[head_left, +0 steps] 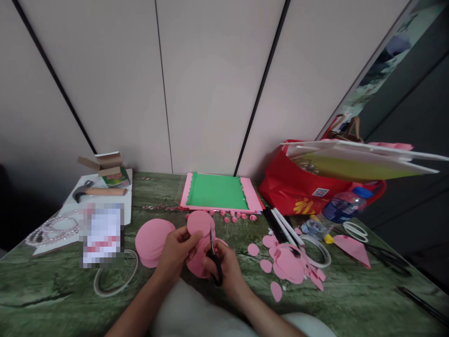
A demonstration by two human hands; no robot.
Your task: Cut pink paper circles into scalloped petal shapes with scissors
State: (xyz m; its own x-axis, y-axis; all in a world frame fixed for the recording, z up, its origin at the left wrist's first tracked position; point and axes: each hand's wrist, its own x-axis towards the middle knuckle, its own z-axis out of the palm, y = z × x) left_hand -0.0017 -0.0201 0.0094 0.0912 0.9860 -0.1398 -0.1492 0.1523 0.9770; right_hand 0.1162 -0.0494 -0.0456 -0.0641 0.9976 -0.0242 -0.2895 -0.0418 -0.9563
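My left hand (179, 246) pinches a round pink paper disc (199, 223) and holds it up off the table. In my right hand (226, 267) is a pair of scissors with black handles (215, 266), its blades pointing up along the disc's right edge. Whether the blades have paper between them I cannot tell. Beneath both hands lie more pink discs (196, 262), partly hidden by my fingers. A stack of round pink paper (154, 239) sits just left of my left hand. To the right, small cut pink paper pieces (288, 264) are heaped loosely.
Green and pink sheets (217, 191) lie at the back, with small rolled pink pieces (234, 216) before them. A hammer (101, 191), bead strings (52, 229) and a tape roll (116, 292) are left. A red bag (280, 187), pens (286, 227) and a bottle (342, 208) stand right.
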